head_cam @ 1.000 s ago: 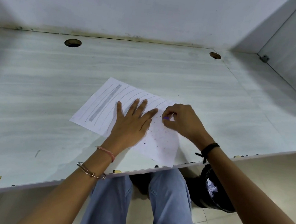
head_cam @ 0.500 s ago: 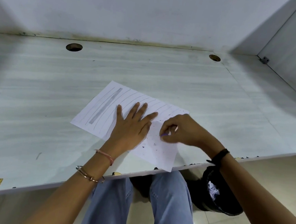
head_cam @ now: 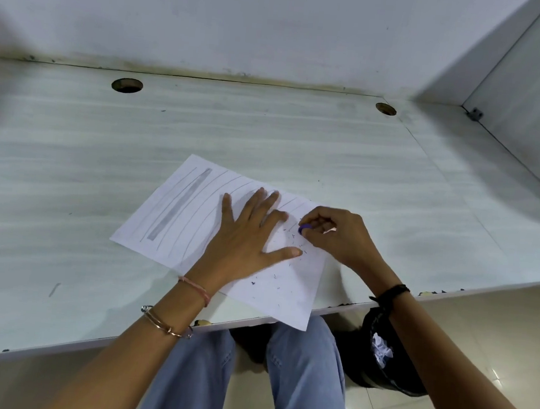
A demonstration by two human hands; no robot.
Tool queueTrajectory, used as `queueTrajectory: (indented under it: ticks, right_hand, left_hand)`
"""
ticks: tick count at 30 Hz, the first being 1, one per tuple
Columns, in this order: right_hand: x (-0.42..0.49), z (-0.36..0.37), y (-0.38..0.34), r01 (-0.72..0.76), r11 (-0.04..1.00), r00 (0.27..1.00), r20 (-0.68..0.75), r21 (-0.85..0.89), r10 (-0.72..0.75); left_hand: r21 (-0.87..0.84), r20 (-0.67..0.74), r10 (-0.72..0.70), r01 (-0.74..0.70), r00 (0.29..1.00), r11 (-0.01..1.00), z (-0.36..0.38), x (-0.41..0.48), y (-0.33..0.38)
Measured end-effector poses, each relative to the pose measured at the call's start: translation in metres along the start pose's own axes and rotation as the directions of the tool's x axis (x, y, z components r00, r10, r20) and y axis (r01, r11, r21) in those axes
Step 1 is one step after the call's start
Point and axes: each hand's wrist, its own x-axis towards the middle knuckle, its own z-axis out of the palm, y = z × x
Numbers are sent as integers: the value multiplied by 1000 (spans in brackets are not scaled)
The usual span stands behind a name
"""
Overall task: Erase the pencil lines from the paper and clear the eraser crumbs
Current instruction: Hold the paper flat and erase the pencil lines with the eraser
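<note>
A white sheet of paper (head_cam: pixel 175 215) lies slanted on the desk, its near corner hanging over the front edge. Grey pencil lines and one thick shaded bar (head_cam: pixel 179 204) cover its left part. My left hand (head_cam: pixel 245 238) lies flat on the middle of the sheet with fingers spread. My right hand (head_cam: pixel 334 237) pinches a small purple eraser (head_cam: pixel 303 229) against the paper's right part. Dark eraser crumbs (head_cam: pixel 279 279) are scattered over the sheet's near right area.
The pale desk (head_cam: pixel 67 168) has two round cable holes (head_cam: pixel 126 85) at the back by the wall. A side panel (head_cam: pixel 536 98) closes the right. Under the desk's front edge stands a black bin (head_cam: pixel 382 357) with crumpled paper, beside my legs in jeans (head_cam: pixel 305 372).
My right hand has rubbed the eraser back and forth, down toward me and then up the sheet again. My left hand kept pressing the paper. More crumbs show on the near right.
</note>
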Motion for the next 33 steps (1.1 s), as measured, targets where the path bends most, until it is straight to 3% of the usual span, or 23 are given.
queueTrajectory:
  ticks: [4, 8, 12, 16, 19, 23, 27, 31, 33]
  right_hand:
    - [6, 8, -11, 16, 999, 999, -48, -31, -17]
    - [5, 8, -18, 108, 985, 990, 106, -133, -94]
    - [15, 5, -19, 98, 964, 995, -4, -248, -102]
    - [11, 5, -23, 132, 966, 985, 135, -220, -104]
    - [20, 2, -24, 119, 948, 993, 44, -296, -111]
    - [14, 4, -33, 200, 938, 969, 196, -284, -147]
    - [24, -2, -27, 162, 910, 987, 74, -381, -144]
    - [21, 0, -34, 278, 890, 946, 262, -361, -189]
    - [26, -2, -31, 223, 896, 971, 164, -385, -172]
  left_hand:
    - [28, 50, -39, 38, 998, 999, 4, 3, -1]
    - [71, 56, -25, 21, 998, 997, 6, 4, -2]
    - [49, 46, -33, 31, 998, 998, 7, 6, -1]
    - [39, 37, -31, 30, 999, 999, 6, 4, 0]
    - [64, 46, -33, 30, 998, 998, 5, 5, -1]
    - [36, 18, -24, 23, 1000, 999, 7, 4, -1]
    - [58, 31, -27, 25, 999, 998, 7, 5, -2]
    - [23, 7, -20, 19, 1000, 1000, 6, 4, -2]
    - [35, 29, -21, 20, 999, 999, 6, 4, -2]
